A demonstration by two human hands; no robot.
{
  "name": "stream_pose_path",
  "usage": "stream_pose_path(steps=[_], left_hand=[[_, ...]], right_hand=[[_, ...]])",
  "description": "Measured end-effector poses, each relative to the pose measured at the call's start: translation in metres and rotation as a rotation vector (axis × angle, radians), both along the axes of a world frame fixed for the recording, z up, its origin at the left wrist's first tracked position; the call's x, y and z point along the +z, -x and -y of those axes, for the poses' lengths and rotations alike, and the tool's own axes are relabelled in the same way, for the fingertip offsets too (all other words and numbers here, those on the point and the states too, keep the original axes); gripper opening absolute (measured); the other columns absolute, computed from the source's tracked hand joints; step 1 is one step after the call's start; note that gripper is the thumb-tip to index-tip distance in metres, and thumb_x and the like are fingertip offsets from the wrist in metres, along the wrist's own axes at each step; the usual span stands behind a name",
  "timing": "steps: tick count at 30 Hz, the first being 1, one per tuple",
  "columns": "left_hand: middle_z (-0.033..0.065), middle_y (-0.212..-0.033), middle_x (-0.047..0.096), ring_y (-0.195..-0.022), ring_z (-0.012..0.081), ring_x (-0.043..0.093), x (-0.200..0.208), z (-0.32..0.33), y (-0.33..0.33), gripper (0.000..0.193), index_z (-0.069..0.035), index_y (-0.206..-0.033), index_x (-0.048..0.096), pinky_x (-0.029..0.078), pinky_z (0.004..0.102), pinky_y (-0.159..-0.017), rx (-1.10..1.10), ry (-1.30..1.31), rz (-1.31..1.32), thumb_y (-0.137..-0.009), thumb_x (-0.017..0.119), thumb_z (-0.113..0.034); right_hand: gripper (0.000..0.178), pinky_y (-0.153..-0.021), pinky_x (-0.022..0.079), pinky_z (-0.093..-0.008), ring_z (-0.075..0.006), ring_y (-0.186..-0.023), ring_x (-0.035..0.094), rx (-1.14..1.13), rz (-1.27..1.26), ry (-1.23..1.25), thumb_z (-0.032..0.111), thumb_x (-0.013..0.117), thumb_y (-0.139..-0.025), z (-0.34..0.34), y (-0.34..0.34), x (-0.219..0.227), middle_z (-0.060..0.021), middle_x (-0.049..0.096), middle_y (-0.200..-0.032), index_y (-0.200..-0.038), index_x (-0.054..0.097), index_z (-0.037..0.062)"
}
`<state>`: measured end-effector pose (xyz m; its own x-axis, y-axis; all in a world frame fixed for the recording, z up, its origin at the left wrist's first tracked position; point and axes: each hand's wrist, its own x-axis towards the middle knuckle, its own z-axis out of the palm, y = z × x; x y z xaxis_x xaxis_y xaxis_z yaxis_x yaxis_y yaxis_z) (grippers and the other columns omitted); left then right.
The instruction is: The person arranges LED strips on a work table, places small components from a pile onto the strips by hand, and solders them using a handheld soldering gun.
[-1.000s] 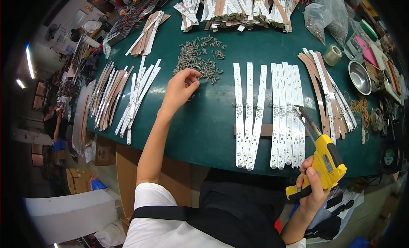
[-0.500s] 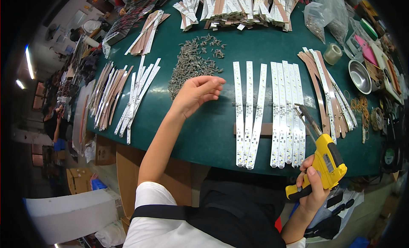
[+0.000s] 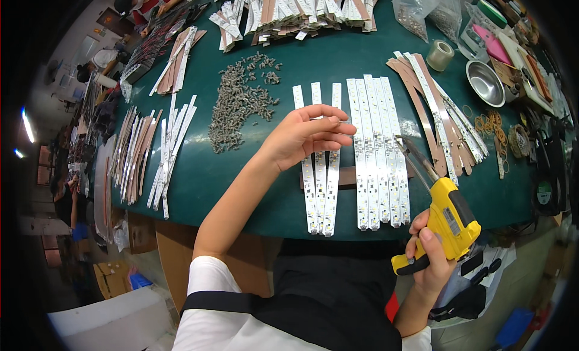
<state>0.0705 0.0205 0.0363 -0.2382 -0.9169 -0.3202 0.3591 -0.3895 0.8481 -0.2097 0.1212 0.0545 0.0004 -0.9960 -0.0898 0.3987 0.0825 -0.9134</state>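
Note:
My left hand (image 3: 307,135) hovers over the group of three white LED strips (image 3: 330,197), covering their middle parts. Its thumb and fingers come together at the tips in a pinch; whatever is between them is too small to name. A yellow-and-black soldering gun (image 3: 451,221) is gripped in my right hand (image 3: 431,254), its metal tip pointing up and away, close to the right edge of a second group of LED strips (image 3: 377,164). These strips lie side by side. Left of my left hand spreads a pile of small grey parts (image 3: 238,106).
Bundles of white and brown strips lie at the left (image 3: 136,155), right (image 3: 431,109) and far edge (image 3: 301,13) of the green table (image 3: 241,194). A tape roll (image 3: 439,55), a metal bowl (image 3: 485,83) and rubber bands (image 3: 493,126) sit at right. Another person (image 3: 158,6) works at far left.
My left hand has moved right, from beside the small grey parts to above the three strips. The view has shifted; my right hand still holds the soldering gun near the strips.

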Motion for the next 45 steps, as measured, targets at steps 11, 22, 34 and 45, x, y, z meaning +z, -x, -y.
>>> stream_pose_path(steps=[11, 22, 34, 45], left_hand=[[0.0111, -0.096, 0.067, -0.081, 0.0118, 0.064, -0.006, 0.011, 0.026, 0.018, -0.003, -0.104, 0.058, 0.053, 0.0220, -0.071, -0.029, 0.234, 0.220, -0.093, 0.061, -0.017], [0.0040, -0.080, 0.064, -0.081, 0.0219, 0.054, -0.024, 0.009, 0.034, 0.010, -0.007, -0.086, 0.064, 0.046, 0.0326, -0.071, -0.046, 0.968, 1.213, -0.077, 0.065, -0.005], [0.0032, -0.082, 0.064, -0.083, 0.0217, 0.054, -0.029, 0.014, 0.040, 0.012, -0.007, -0.084, 0.063, 0.044, 0.0340, -0.076, -0.027, 1.013, 1.229, -0.074, 0.067, -0.004], [0.0028, -0.079, 0.063, -0.080, 0.0196, 0.053, -0.031, 0.014, 0.039, 0.009, -0.006, -0.083, 0.065, 0.044, 0.0325, -0.073, -0.023, 0.889, 1.149, -0.074, 0.066, -0.007]], right_hand=[[0.048, -0.048, 0.048, -0.0216, -0.0141, -0.074, 0.056, -0.010, 0.008, -0.053, 0.001, 0.062, -0.081, 0.001, 0.005, 0.000, -0.0131, 0.058, -0.090, -0.126, 0.047, -0.0038], [0.048, -0.046, 0.047, -0.0203, -0.0139, -0.069, 0.055, -0.020, 0.002, -0.053, 0.000, 0.062, -0.080, 0.002, 0.001, 0.000, -0.0154, 0.057, -0.089, -0.125, 0.047, -0.0058], [0.051, -0.049, 0.048, -0.0235, -0.0137, -0.069, 0.057, 0.027, 0.007, -0.055, 0.000, 0.063, -0.080, 0.002, -0.002, -0.002, -0.0128, 0.059, -0.091, -0.128, 0.047, 0.0002], [0.050, -0.049, 0.049, -0.0231, -0.0145, -0.070, 0.057, 0.029, -0.003, -0.057, 0.000, 0.063, -0.080, 0.002, -0.004, -0.002, -0.0128, 0.059, -0.091, -0.127, 0.048, 0.0002]])
